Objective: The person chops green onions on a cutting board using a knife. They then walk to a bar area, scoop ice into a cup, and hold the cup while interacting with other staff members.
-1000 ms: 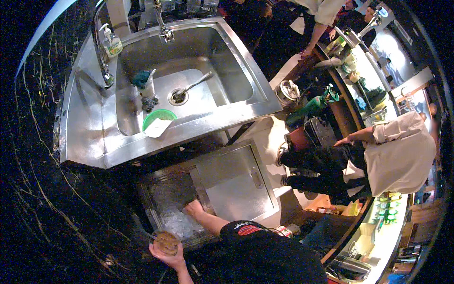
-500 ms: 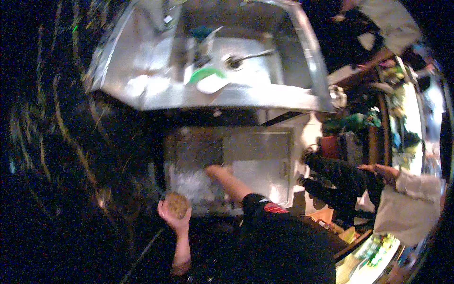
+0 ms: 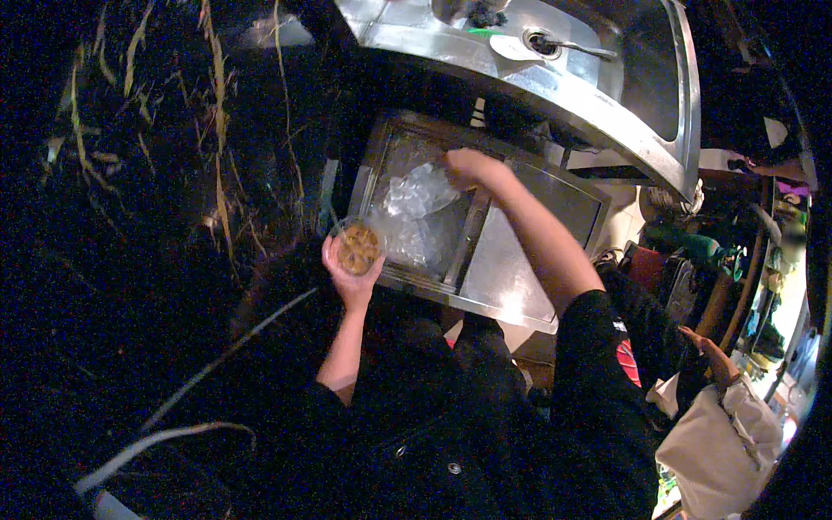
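My left hand is wrapped round a clear cup of brown drink with pieces floating on top, seen from above at the near left corner of a steel ice bin. What looks like a straw slants out of the cup's rim. My right hand reaches down into the open half of the bin with its fingers curled; their tips and whatever they hold are hidden. Beside it lies a heap of clear ice, partly looking like a clear scoop or plastic, which I cannot tell apart.
A flat steel lid covers the bin's right half. Beyond stands a steel sink with a white round piece and a metal-handled utensil. At right, another person's pale apron and arm are near. Dark patterned surface lies left.
The view has swung, so the sink sits farther up and right. My right hand has shifted to the far part of the ice bin; my left still holds the cup.
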